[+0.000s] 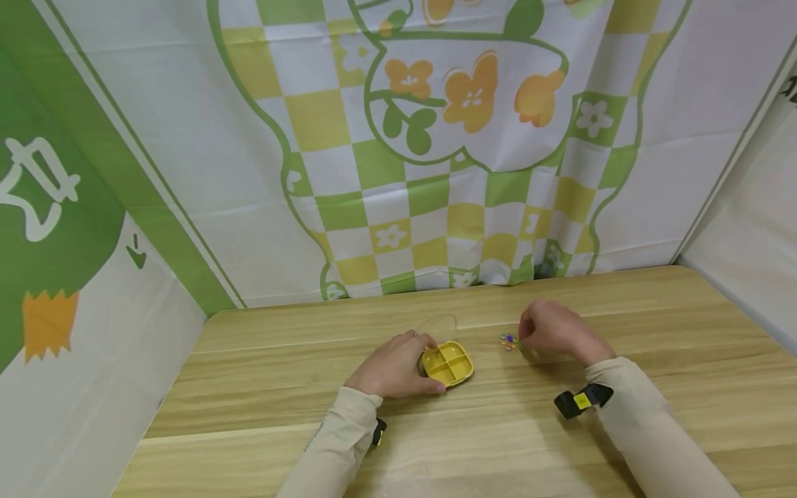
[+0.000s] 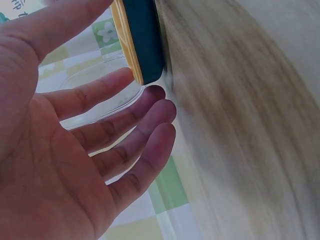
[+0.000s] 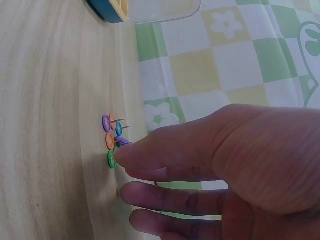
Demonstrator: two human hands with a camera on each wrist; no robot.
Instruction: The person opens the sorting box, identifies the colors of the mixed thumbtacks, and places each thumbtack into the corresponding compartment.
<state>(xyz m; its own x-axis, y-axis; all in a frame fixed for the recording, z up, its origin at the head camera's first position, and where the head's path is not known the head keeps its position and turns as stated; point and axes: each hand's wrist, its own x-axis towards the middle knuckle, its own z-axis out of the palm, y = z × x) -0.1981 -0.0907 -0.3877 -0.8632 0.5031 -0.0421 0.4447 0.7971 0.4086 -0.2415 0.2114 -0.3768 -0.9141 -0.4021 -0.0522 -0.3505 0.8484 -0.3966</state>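
My left hand [image 1: 401, 363] holds a small box [image 1: 448, 364] on the wooden table, with the thumb at its near edge and the index finger at its far rim. The box has a yellow inside split by crossed dividers. Its dark teal outer side [image 2: 145, 40] and raised clear lid [image 2: 100, 90] show in the left wrist view. My right hand [image 1: 557, 332] is at the right edge of a little cluster of colourful thumbtacks [image 1: 509, 341]. Purple, orange, blue and green thumbtacks [image 3: 110, 141] show in the right wrist view, with the thumb tip overlapping them and the other fingers loosely extended.
The wooden table [image 1: 280, 415] reaches back to a patterned curtain [image 1: 461, 228] in green, yellow and white. Printed cloth [image 1: 81, 346] hangs on the left, and a pale panel [image 1: 747, 228] stands on the right. A black strap [image 1: 583, 400] circles the right wrist.
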